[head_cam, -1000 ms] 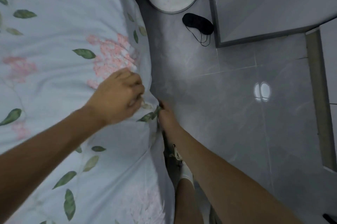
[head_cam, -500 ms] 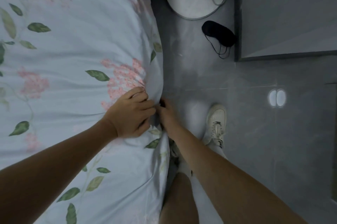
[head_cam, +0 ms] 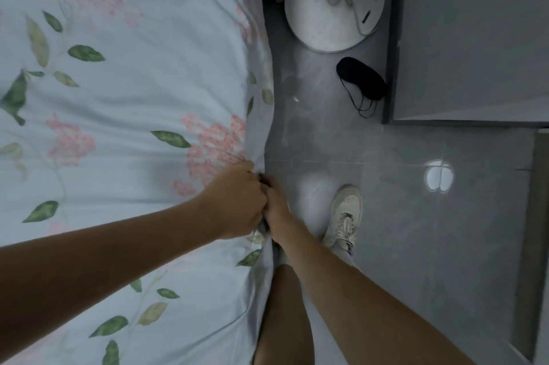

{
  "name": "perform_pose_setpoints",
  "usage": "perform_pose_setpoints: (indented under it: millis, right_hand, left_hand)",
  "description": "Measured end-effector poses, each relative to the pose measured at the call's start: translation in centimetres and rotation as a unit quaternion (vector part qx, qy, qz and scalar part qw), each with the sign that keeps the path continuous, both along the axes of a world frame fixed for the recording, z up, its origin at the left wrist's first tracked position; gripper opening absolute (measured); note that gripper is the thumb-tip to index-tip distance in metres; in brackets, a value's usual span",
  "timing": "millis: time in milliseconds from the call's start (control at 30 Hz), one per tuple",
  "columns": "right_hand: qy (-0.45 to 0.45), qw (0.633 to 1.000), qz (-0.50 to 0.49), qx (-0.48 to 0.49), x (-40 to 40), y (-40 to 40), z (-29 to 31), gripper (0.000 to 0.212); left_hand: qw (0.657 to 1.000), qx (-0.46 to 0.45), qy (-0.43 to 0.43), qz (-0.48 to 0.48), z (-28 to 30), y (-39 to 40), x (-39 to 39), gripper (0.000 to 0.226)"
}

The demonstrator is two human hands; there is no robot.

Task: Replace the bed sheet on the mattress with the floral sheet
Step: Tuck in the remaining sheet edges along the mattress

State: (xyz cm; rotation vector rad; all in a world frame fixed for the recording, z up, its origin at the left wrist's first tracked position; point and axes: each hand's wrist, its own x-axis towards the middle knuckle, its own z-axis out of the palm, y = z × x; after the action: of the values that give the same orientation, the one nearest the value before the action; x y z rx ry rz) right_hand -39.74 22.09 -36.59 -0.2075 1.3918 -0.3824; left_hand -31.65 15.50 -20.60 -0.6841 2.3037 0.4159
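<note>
The floral sheet (head_cam: 133, 103), pale blue with pink flowers and green leaves, covers the mattress on the left. My left hand (head_cam: 234, 201) grips a bunch of the sheet at the bed's right edge, fingers curled over the fabric. My right hand (head_cam: 274, 204) sits right beside it, reaching down along the side of the mattress, and its fingers are hidden behind the hanging sheet and the left hand. Creases in the sheet run toward both hands.
A grey tiled floor (head_cam: 416, 246) lies right of the bed. My white shoe (head_cam: 344, 216) stands on it. Further off are a round white stand base (head_cam: 320, 14), a black eye mask (head_cam: 361, 79) with cords, and a grey cabinet (head_cam: 475, 38).
My left hand has slid right to the mattress edge and now meets the right hand. My foot has stepped into view on the floor.
</note>
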Motion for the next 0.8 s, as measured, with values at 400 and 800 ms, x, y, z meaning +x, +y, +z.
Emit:
perform_pose_setpoints:
  millis: [400, 800]
  right_hand:
    - [-0.139, 0.981, -0.041, 0.125, 0.8, -3.9, -1.7, 0.055]
    - [0.082, 0.980, 0.145, -0.107, 0.4, -5.0, -4.1, 0.047]
  left_hand:
    - [0.999, 0.002, 0.033, 0.021, 2.3, -0.3, 1.1, 0.035]
    - [1.000, 0.014, 0.026, 0.004, 1.4, -0.9, 0.8, 0.039]
